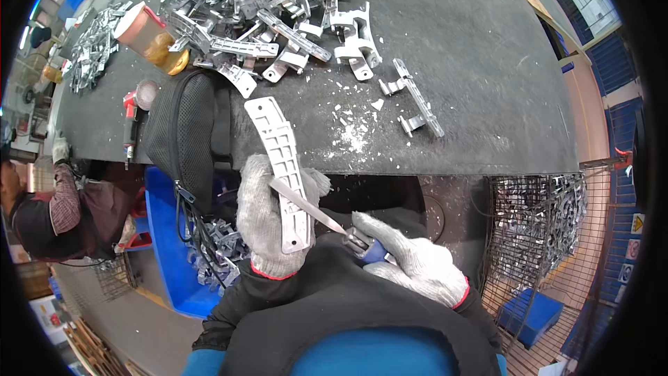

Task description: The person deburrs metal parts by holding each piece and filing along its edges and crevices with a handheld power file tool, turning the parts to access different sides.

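Observation:
My left hand [268, 212], in a grey knitted glove with a red cuff edge, is closed around a long, slightly curved metal bracket [280, 157] with ribbed pockets and a hole at each end. In my gloved right hand [416, 263] is a tool with a blue collar [376, 252] and a flat, tapering file-like blade [306, 205]. The blade lies across the lower half of the bracket, its tip near my left fingers. Whether it presses on the metal I cannot tell. Part of the tool's body is hidden inside my right glove.
A dark worktable [459, 35] carries a heap of metal brackets [271, 14], a lone bracket [416, 101], white shavings [353, 136], a black mesh bag [182, 122], a red power tool [131, 115] and a tumbler [156, 45]. A blue bin [163, 251], a wire cage [536, 237] and a co-worker [69, 216] flank me.

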Available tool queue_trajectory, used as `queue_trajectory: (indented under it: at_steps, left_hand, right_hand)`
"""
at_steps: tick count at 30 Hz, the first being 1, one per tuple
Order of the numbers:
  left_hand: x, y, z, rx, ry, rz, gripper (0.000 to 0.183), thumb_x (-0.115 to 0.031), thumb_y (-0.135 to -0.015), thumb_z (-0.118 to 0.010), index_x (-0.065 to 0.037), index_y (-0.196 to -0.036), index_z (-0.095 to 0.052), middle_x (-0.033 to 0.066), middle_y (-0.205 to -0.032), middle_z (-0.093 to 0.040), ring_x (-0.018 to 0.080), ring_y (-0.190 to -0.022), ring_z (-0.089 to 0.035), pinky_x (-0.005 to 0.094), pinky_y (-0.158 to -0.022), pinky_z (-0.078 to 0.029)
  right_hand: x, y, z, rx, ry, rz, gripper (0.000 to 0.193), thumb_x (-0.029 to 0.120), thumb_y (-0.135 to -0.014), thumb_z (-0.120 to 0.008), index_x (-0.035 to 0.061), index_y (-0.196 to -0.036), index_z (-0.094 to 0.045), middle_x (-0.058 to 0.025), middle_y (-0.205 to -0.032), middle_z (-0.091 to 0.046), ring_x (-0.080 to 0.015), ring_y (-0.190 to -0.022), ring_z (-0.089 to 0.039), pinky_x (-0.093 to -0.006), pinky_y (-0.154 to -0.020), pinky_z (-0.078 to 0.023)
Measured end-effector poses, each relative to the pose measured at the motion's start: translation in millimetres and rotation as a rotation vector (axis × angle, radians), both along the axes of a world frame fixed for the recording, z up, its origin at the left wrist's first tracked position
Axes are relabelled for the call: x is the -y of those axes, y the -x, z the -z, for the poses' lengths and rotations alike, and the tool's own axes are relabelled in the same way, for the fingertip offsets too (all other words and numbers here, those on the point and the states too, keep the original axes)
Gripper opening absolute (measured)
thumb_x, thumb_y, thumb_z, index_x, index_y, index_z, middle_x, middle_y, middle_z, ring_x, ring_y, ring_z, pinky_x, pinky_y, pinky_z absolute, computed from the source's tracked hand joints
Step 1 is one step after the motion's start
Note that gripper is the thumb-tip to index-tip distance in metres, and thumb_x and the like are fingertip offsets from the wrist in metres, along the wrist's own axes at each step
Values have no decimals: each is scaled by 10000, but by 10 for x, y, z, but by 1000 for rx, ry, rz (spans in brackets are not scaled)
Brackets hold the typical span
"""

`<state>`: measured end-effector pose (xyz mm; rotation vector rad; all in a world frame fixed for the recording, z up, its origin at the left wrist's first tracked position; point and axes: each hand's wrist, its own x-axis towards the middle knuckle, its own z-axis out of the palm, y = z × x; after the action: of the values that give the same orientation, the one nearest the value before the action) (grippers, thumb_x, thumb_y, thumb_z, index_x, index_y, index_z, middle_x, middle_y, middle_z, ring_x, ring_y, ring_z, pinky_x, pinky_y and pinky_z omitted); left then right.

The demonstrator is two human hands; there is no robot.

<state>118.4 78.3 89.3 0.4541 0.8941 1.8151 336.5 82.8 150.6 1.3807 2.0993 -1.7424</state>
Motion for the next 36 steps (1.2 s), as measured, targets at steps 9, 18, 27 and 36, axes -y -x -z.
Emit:
queue_trajectory:
  at_steps: [9,18,27,36]
  left_hand:
    - [-47,-11,-48,128,321,108,318,-313,-1092,-442,-64,-932,-560,56,-605,-529,203,-437,-490,390,-553,-477]
    - [-140,52,-282,209,665,360,368,-380,-1066,-522,-28,-1056,-630,129,-651,-611,159,-477,-586,235,-387,-444]
    - [-105,116,-291,-11,535,435,222,-243,-1030,-601,-27,-980,-611,24,-890,-584,124,-682,-628,287,-542,-499]
    - [-72,410,83,-1457,-485,696,245,-183,-916,-575,-52,-1116,-630,145,-1006,-609,369,-948,-611,453,-830,-494]
  right_hand:
    - [80,-65,83,-2,30,66,761,418,-981,-658,211,-1623,-306,-146,-1308,-692,-354,-1151,-687,-416,-982,-536]
    - [-5,-343,127,-33,-191,175,772,305,-880,-777,126,-1555,-449,-148,-1321,-693,-341,-1141,-704,-383,-957,-554]
    - [-69,-598,41,40,-175,-92,758,426,-870,-776,150,-1522,-505,-122,-1165,-746,-331,-989,-742,-380,-848,-584]
    - [-110,-638,-51,160,-470,-342,705,445,-742,-825,105,-1342,-675,-103,-818,-731,-303,-690,-713,-389,-605,-534]
